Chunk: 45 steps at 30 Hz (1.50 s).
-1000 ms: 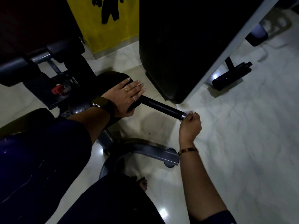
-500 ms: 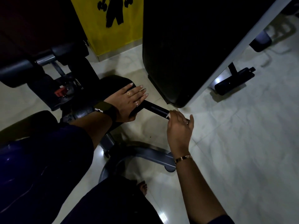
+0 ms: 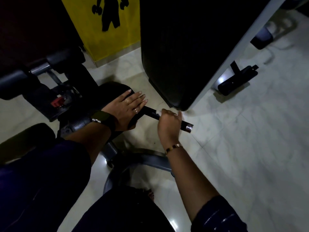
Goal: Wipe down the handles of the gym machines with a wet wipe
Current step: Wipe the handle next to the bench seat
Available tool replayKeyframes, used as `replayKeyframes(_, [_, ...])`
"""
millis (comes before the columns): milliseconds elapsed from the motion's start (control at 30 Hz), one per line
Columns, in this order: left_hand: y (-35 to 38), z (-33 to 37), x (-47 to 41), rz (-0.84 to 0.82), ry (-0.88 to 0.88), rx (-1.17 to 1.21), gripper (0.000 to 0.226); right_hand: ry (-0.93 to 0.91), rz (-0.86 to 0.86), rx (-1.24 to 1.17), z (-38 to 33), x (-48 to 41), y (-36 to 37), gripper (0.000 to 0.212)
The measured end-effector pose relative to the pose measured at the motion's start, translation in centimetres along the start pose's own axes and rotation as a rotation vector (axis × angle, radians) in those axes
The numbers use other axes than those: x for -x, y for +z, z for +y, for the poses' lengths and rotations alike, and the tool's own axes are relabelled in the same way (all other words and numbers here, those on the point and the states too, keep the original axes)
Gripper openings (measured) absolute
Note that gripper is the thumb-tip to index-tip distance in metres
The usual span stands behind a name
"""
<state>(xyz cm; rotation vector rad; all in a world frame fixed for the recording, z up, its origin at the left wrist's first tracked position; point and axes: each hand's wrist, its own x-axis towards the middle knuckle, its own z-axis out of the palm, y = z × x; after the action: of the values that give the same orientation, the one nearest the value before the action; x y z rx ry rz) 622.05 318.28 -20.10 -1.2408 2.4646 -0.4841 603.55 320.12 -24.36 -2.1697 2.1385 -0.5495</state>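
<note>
A black machine handle (image 3: 185,124) with a silver end cap runs from the seat toward the lower right. My right hand (image 3: 168,124) is curled round its middle, with a white wet wipe (image 3: 158,112) pressed between palm and bar; only a small bit of the wipe shows. My left hand (image 3: 127,108) lies flat, fingers straight, on the dark seat pad (image 3: 110,91) just left of the handle's inner end.
A tall black padded backrest (image 3: 175,56) on a grey frame stands right behind the handle. Another black roller handle (image 3: 237,81) lies on the white tiled floor at right. A yellow sign panel (image 3: 107,27) stands at the back. A grey base frame (image 3: 150,158) curves below my right wrist.
My right hand went from the handle's outer end inward toward the seat, then back out a little to the middle, uncovering the silver cap. My left hand stayed on the seat pad.
</note>
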Motion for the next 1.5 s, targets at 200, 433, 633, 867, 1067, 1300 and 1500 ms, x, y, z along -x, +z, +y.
replayKeyframes(200, [0.0, 0.0, -0.2, -0.047, 0.008, -0.004, 0.085, -0.233, 0.102, 0.037, 2.8, 2.4, 0.3, 0.049])
replayKeyframes(433, [-0.1, 0.0, -0.1, -0.047, 0.017, 0.003, 0.088, 0.068, 0.155, 0.004, 2.5, 1.6, -0.4, 0.024])
replayKeyframes(633, [-0.6, 0.1, -0.1, -0.043, -0.001, 0.004, 0.087, -0.182, 0.018, -0.134, -2.6, 0.4, 2.1, 0.025])
replayKeyframes(867, [-0.6, 0.1, -0.3, -0.054, 0.010, 0.007, 0.087, -0.382, 0.164, 0.066, 4.5, 2.9, 0.6, 0.045])
replayKeyframes(1067, [-0.6, 0.1, -0.3, -0.069, 0.020, -0.006, 0.088, -0.040, 0.108, 0.016, 1.0, 1.6, 0.7, 0.032])
replayKeyframes(1300, [-0.9, 0.1, -0.2, -0.048, 0.019, 0.036, 0.088, -0.197, -0.150, 0.001, -1.9, -1.0, 0.3, 0.030])
replayKeyframes(1500, [-0.5, 0.0, -0.2, -0.038, 0.034, 0.036, 0.085, 0.143, -0.295, 0.172, 1.5, -1.2, -1.8, 0.027])
